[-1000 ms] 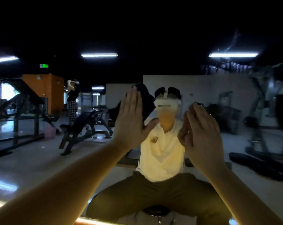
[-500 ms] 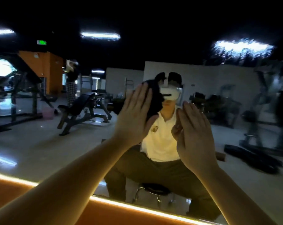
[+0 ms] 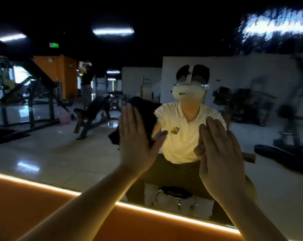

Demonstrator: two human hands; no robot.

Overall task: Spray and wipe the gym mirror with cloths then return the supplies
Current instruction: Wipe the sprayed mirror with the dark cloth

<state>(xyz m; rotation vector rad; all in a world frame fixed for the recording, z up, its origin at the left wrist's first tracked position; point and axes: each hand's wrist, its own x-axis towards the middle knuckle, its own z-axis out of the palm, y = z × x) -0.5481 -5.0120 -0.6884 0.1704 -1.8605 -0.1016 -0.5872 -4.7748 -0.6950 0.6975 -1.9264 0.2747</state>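
Lower on the mirror (image 3: 64,153) than a second ago, down from head height of the reflection to chest height. Left hand (image 3: 136,141) flat, fingers straight and together, pressing a dark cloth (image 3: 143,112) to the glass. Right hand (image 3: 222,159) flat too; any cloth under it hidden. Spray droplets (image 3: 275,23) well above, upper right, unwiped. Wiping likely mid-course, supplies not yet returned.
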